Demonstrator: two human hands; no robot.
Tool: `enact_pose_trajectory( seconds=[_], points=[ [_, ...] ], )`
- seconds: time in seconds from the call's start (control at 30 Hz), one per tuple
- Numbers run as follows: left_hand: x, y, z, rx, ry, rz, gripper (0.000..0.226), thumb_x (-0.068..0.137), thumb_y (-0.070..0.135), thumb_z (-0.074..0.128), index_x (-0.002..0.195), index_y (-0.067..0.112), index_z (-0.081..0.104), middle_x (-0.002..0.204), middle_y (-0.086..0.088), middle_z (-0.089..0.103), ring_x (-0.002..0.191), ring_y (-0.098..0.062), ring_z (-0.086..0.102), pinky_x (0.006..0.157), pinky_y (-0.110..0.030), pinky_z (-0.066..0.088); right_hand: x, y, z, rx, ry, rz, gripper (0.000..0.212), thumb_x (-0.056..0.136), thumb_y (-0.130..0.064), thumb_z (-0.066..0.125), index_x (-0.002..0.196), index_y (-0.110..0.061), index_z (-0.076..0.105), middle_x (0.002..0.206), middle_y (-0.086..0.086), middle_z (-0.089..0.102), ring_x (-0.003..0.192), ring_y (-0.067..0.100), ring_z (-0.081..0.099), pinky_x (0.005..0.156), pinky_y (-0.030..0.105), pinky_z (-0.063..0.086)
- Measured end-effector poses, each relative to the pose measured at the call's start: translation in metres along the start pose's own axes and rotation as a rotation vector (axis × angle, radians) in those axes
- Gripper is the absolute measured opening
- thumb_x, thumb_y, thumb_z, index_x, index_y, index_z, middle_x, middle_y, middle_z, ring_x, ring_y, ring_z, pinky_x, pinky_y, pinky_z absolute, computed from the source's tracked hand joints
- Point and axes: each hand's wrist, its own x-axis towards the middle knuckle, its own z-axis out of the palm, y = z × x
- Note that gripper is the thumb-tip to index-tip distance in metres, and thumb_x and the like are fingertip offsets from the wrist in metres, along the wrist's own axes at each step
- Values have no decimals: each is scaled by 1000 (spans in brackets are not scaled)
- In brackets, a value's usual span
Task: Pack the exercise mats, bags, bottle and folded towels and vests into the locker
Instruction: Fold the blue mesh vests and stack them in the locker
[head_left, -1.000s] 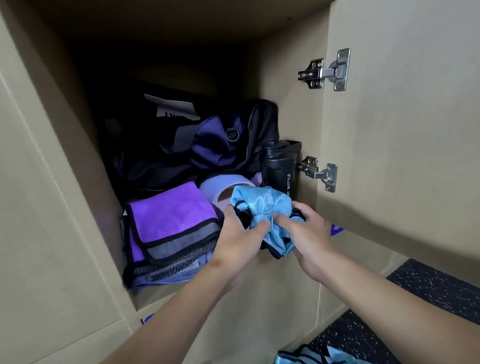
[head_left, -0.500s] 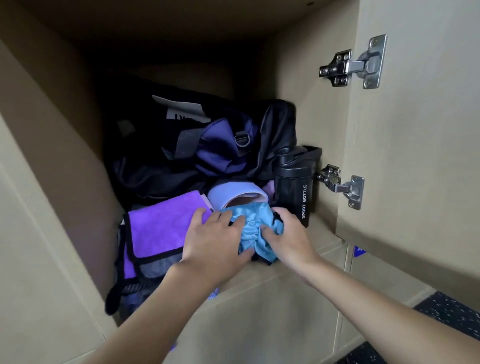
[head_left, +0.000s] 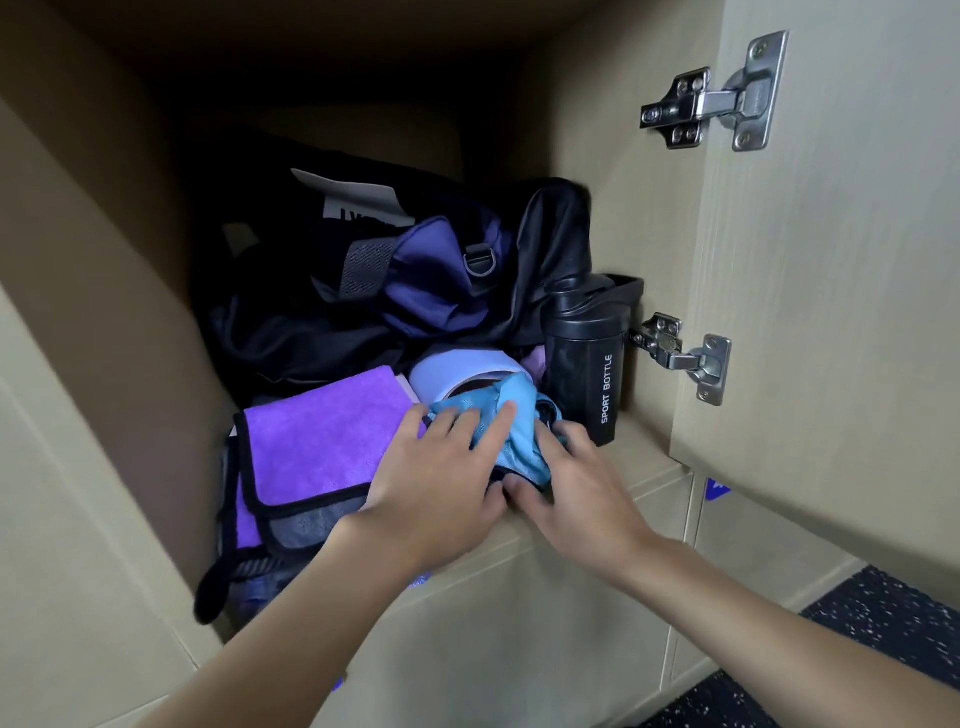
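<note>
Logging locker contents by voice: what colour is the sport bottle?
The sport bottle is black with white lettering, clearest in the head view.

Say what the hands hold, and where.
The blue vest bundle: left hand presses flat on its top; right hand is at its lower right edge, grip unclear.

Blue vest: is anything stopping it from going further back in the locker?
Yes. The rolled mat lies right behind the blue vest, the black sport bottle stands at its right, and the bags fill the back.
</note>
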Motion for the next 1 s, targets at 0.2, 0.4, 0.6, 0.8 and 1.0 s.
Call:
enact_pose_trajectory(
  seconds=[0.2, 0.4, 0.6, 0.8, 1.0],
  points=[
    [0, -5, 2, 7, -34, 13, 77, 88, 65, 9, 147, 25, 38, 151, -2, 43, 137, -25, 40, 117, -48, 20, -12, 16, -3, -30, 57, -9, 62, 91, -51, 48, 146, -23, 40, 147, -8, 34, 133, 14, 39, 106, 31, 28],
    [2, -2, 2, 30, -30, -24, 57, 98, 59, 33, 147, 28, 34, 154, 1, 36, 140, -23, 35, 119, -46, 12, -2, 14, -2, -53, -10, 8, 53, 95, -44, 55, 144, -26, 44, 146, -10, 41, 133, 13, 38, 103, 28, 22],
    [1, -1, 1, 14, -39, -28, 61, 98, 59, 35, 149, 26, 30, 155, 1, 35, 142, -23, 32, 120, -46, 11, -13, 12, -9, 41, -11, 42, 60, 92, -38, 62, 145, -19, 43, 149, -6, 37, 137, 14, 29, 112, 24, 18],
    [-14, 4, -12, -92, 54, -10, 59, 95, 55, 46, 145, 25, 41, 148, -5, 43, 140, -24, 36, 118, -48, 14, -41, 5, -15, 10, -35, 35, 62, 92, -41, 60, 147, -20, 39, 154, -2, 29, 143, 15, 21, 118, 33, 20],
    [-33, 18, -28, -137, 206, 68, 48, 85, 46, 47, 112, 15, 69, 116, -12, 64, 109, -36, 59, 97, -49, 44, -72, -3, -29, 52, -33, 78, 53, 93, -34, 59, 142, -19, 43, 149, 2, 34, 139, 20, 27, 114, 42, 28]
  ],
)
